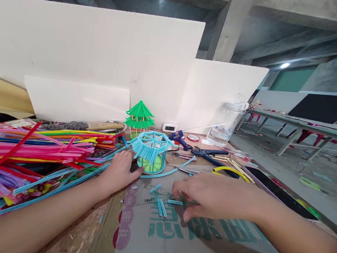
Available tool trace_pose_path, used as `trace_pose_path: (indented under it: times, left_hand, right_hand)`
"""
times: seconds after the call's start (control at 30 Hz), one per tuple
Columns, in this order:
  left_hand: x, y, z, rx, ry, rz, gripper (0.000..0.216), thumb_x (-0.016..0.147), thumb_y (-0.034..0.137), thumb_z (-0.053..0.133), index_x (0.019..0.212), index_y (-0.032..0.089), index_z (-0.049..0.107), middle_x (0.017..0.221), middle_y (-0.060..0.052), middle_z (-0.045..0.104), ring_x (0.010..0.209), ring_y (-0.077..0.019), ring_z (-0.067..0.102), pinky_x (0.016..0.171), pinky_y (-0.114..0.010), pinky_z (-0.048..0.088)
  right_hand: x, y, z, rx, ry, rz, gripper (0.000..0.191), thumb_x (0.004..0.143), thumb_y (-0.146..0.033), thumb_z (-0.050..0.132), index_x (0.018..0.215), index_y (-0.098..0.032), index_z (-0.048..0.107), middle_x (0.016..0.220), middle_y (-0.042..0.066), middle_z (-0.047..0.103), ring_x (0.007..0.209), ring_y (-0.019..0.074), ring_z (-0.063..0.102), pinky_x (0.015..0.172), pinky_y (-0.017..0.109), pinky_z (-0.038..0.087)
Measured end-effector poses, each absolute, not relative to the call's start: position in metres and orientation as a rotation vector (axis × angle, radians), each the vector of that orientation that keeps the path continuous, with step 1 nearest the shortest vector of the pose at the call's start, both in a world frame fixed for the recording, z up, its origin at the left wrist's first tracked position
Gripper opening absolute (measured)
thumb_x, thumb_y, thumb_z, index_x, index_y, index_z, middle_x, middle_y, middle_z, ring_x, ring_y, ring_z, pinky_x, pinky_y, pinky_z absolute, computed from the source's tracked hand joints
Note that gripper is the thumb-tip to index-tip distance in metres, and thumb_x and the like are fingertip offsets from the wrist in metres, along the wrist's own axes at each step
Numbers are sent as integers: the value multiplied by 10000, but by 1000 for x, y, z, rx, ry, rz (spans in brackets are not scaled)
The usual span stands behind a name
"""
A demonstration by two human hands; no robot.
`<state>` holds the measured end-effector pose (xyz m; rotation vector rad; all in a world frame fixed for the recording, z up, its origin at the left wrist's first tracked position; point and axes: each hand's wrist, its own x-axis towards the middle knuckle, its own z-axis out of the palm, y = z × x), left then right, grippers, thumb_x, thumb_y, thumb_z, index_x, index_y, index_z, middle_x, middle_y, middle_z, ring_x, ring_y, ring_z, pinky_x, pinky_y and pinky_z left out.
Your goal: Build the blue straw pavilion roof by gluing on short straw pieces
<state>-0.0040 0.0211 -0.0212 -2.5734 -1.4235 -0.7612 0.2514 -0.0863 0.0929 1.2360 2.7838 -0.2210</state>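
Note:
A small round pavilion model (pixel 151 152) of light-blue pipe cleaners, with a fringe of short blue pieces round part of its roof and a green base, stands at the middle of the work surface. My left hand (pixel 122 167) is at its left side, thumb at the front of the base and fingers behind, steadying it. Several cut blue pipe-cleaner pieces (pixel 162 208) lie on the grey printed sheet (pixel 139 247). Over these pieces hovers my right hand (pixel 206 195), thumb and forefinger apart with nothing visible between them. Scissors (pixel 186 170) lie just behind it, their yellow handle partly covered.
Bundles of coloured pipe cleaners (pixel 35 145) heap up at left. Behind are a green tiered-roof model (pixel 140 117), a small digital clock (pixel 169 127), a blue glue gun (pixel 180 139) and a clear water jug (pixel 225 124). Pliers (pixel 210 155) and a dark phone (pixel 281 191) lie at right.

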Motion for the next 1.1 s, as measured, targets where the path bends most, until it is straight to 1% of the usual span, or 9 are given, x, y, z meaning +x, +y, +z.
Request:
trace_pose_path:
  times: [0.07,0.13,0.23,0.33,0.5,0.6,0.77,0.97,1.1]
  left_hand:
    - [-4,21,-21,-2578,-1413,-768,341,867,492,495,976,171,528,938,-101,603,946,-298,584,819,-425,444]
    - [-5,21,-21,-2585,-1406,-768,354,869,498,488,998,171,529,965,-108,606,962,-301,580,830,-430,443]
    - [-4,22,-21,-2596,-1422,-746,347,876,484,473,1014,171,531,977,-114,608,974,-304,573,849,-443,441]
    - [-4,23,-21,-2604,-1439,-733,318,877,446,464,1027,174,533,991,-114,609,990,-303,570,870,-449,440]
    - [-3,23,-21,-2599,-1474,-704,342,870,461,464,1026,164,534,1007,-125,600,1002,-311,564,886,-460,441]
    - [-3,22,-21,-2588,-1495,-681,327,872,457,460,990,161,533,979,-120,594,987,-310,560,882,-460,441]
    - [-3,22,-21,-2596,-1485,-682,313,872,443,472,979,157,536,967,-112,582,990,-303,546,887,-453,438]
    - [-3,23,-21,-2611,-1490,-706,324,865,441,484,1012,158,540,989,-116,583,1008,-308,543,888,-457,435]
    - [-4,24,-23,-2607,-1472,-762,338,861,444,484,1048,167,537,1007,-119,594,1011,-311,555,875,-458,443]
  right_hand:
    - [255,-82,100,1297,2753,-260,141,851,-363,620,884,-245,690,751,-12,701,663,162,621,540,243,340]
    - [265,-70,106,1396,2720,-249,198,899,-325,520,840,-243,690,761,-13,701,662,152,613,578,239,362]
    - [292,-44,103,1650,2606,35,223,892,-345,492,863,-259,695,830,14,708,756,198,634,621,260,382]
    - [318,-14,84,1907,2544,202,248,859,-349,528,1023,-245,682,975,66,711,883,254,651,684,292,426]
    - [338,38,53,2150,2593,38,610,829,-413,598,1357,-128,493,1302,196,588,1119,327,591,901,392,447]
    - [331,68,41,2204,2653,-112,575,823,-434,623,1315,-151,534,1227,154,645,1074,280,616,887,354,474]
    - [306,106,27,2242,2702,-401,373,830,-378,620,1135,-163,631,952,54,733,781,173,667,676,244,508]
    - [305,115,22,2393,2620,-484,231,741,-368,690,744,-139,667,558,27,633,557,169,590,514,242,424]
    - [308,105,34,2501,2661,-559,191,750,-337,674,771,-147,671,624,36,675,574,157,600,514,228,430]
